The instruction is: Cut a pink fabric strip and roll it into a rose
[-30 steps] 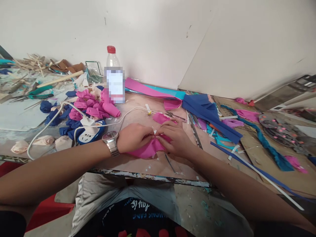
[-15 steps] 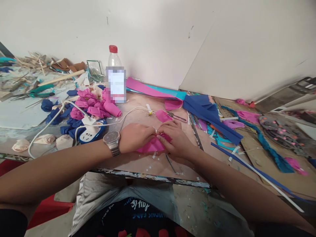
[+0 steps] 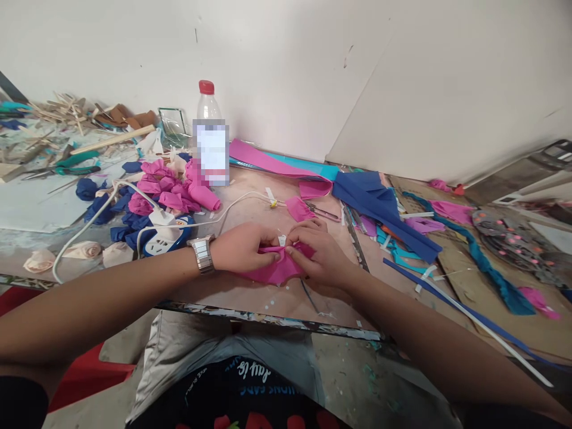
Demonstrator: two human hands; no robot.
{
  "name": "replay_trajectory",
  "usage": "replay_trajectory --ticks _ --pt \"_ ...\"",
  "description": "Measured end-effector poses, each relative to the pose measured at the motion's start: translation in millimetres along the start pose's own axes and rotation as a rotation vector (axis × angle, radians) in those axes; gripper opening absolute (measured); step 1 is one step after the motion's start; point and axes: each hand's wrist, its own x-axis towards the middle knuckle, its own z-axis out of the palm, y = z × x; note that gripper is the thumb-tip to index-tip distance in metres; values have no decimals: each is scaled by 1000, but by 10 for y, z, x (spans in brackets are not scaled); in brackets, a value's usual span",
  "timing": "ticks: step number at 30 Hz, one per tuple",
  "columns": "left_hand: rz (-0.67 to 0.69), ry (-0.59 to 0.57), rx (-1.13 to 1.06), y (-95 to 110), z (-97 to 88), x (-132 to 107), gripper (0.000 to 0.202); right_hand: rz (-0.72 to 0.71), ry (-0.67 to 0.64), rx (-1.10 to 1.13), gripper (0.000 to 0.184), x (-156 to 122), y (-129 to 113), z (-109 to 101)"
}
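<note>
Pinching a pink sheet (image 3: pixel 272 273) btw both hands: left hand (image 3: pixel 241 253) & right hand (image 3: pixel 322 256) meet fingertip to fingertip at its upper edge, thumbs & forefingers of each closed on a gathered fold, w/ a small white scrap (image 3: pixel 281 240) showing right at the pinch; the rest of the sheet lies crumpled on the table (image 3: pixel 250 298) under both palms, near the front edge, approx. centre of view; a watch (image 3: pixel 202 255) sits on the left wrist; the sheet looks thin, soft & v. light, prob. foam or crepe-type stuff, so it should bend w/o effort, crease easily & tear if tugged hard; not slippery by the look of it; best hold is prob. at the gathered edge where the fingers already are, w/ a light pinch, since a grip on the loose lower part would just let it flop; behind the hands lie a white cable (image 3: pixel 236 205), a power strip (image 3: pixel 163 238), a heap of pink rolls (image 3: pixel 170 190) & blue rolls (image 3: pixel 102 205), a bottle (image 3: pixel 210 137) by the wall, and a blue sheet (image 3: pixel 379 205) off to the right.
</note>
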Motion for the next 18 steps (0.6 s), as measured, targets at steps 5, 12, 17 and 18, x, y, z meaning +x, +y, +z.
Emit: replay_trajectory --ticks 5,12,17,18 --pt "8 -52 -159 -41 4 17 34 -42 10 8 8 -5 -16 2" --pt "1 -33 -160 -32 11 31 30 -73 14 -21 6 -5 -21 4" --pt "1 -12 -51 27 -40 3 31 -63 16 -20 5 -1 -19 -1" --pt "-1 -10 -59 34 -49 0 32 -61 17 -23 5 -1 -21 -5"
